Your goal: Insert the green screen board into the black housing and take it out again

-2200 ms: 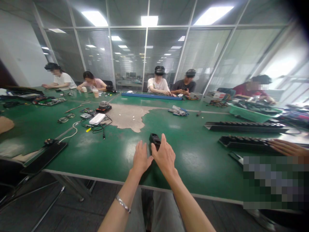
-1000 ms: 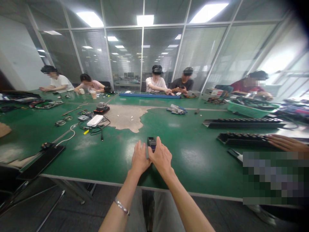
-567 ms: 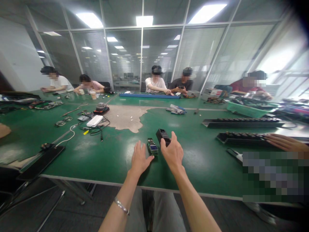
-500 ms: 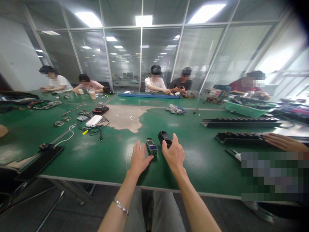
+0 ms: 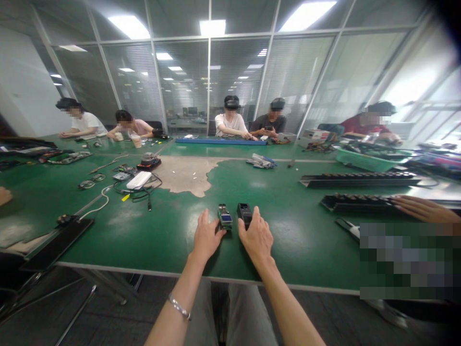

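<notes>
A small green circuit board with a blue screen (image 5: 225, 217) lies on the green table (image 5: 154, 240) in front of me. Just left of it is my left hand (image 5: 208, 236), fingers apart, the thumb at the board's lower edge. A black plastic case (image 5: 244, 213) lies to the right of the board, with a gap between them. My right hand (image 5: 258, 236) is at the case's right and near side, thumb and fingers spread, hiding part of it. Whether the fingertips touch the case is hard to tell.
A white box (image 5: 139, 180) with black cables is at left centre. Black rails (image 5: 356, 203) lie at right, where another person's hand (image 5: 427, 209) rests. A green basket (image 5: 374, 158) stands behind them. Several people sit across the table.
The black case has turned straighter and now lies more upright in view, beside the board. My right hand has shifted slightly left and down. My left hand has barely moved.
</notes>
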`<action>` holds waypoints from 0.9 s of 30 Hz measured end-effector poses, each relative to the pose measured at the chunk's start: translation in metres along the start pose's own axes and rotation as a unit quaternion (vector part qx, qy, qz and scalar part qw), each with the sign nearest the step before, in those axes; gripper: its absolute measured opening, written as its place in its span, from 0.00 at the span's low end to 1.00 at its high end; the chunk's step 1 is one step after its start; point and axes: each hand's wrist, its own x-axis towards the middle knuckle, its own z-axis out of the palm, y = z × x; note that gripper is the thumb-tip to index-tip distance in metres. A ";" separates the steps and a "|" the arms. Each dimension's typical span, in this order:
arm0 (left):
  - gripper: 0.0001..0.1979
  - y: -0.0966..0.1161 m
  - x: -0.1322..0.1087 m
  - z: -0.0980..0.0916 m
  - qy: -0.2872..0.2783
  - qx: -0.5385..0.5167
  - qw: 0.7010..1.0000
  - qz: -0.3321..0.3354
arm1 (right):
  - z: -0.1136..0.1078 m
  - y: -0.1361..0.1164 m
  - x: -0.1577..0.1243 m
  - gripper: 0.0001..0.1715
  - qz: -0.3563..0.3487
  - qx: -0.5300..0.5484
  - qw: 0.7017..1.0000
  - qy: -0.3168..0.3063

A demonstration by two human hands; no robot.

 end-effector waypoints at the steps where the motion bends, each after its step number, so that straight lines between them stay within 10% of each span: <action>1: 0.20 0.000 0.000 0.000 0.002 -0.002 1.000 0.002 | 0.000 0.000 -0.001 0.42 -0.002 0.000 1.000 -0.001; 16: 0.19 0.001 -0.001 -0.001 0.009 -0.006 1.000 0.006 | 0.000 -0.001 0.003 0.38 0.002 0.058 0.998 0.020; 27: 0.17 0.001 -0.002 0.000 0.016 -0.005 1.000 0.001 | -0.020 -0.048 0.019 0.39 -0.022 0.133 0.991 0.013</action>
